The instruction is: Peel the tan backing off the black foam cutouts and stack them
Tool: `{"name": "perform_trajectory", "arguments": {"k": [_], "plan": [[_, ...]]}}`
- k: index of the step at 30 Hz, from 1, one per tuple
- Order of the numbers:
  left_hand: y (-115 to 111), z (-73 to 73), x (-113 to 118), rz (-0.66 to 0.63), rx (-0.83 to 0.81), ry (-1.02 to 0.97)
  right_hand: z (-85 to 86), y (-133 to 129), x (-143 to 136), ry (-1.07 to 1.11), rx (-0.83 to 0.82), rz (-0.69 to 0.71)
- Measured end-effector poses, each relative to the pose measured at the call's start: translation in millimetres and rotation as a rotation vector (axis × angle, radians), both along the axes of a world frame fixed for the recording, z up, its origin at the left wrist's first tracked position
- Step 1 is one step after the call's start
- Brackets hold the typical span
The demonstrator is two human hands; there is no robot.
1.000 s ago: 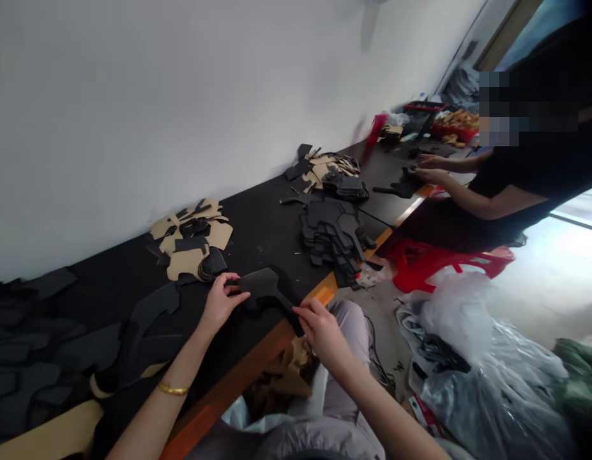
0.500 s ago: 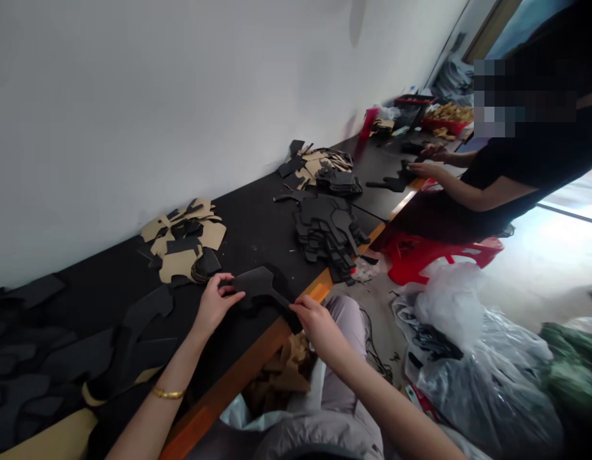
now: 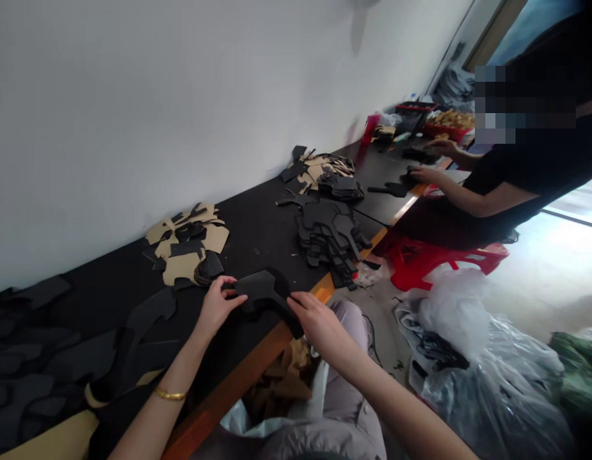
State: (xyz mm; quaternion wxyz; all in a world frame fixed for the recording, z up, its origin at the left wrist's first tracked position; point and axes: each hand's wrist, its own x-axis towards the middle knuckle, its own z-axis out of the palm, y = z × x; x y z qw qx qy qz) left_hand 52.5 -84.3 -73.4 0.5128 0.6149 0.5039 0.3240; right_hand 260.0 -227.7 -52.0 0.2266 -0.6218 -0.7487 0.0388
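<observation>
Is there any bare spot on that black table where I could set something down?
The widest bare patch of table lies between the nearer tan-and-black pile and the stacked black pieces. A narrower one lies between that pile and the dark pieces at far left. Crowded: the far left, and around the stack, with scraps behind it.

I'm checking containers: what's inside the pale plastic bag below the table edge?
Brown, angular scraps show in the mouth of the pale plastic bag. Anything deeper is covered by them and can't be seen.
</observation>
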Motion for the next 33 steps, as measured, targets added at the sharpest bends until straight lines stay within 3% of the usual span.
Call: {"name": "perform_trajectory", "arguments": {"k": [4, 9, 13, 18, 29, 33], "plan": [[4, 1.3, 0, -0.001, -0.037, 0.008, -8.1, 30, -21, -0.014, 0.111, 0.099], [5, 2.4, 2, -0.004, -0.106, -0.019, -33.0, 62, -39, -0.082, 0.068, 0.171], [10, -0.2, 0, 0.026, -0.202, -0.047, -46.6, 67, -37, -0.108, 0.062, 0.19], [21, 5.2, -7, 0.0, -0.301, -0.012, -47.4, 65, -36, -0.13, 0.065, 0.193], [20, 29.9, -14, -0.059, 0.079, 0.438, -48.3, 64, -36, -0.158, 0.054, 0.197], [20, 28.0, -18, -0.096, -0.008, 0.483, -49.2, 64, -37, -0.171, 0.059, 0.191]]}}
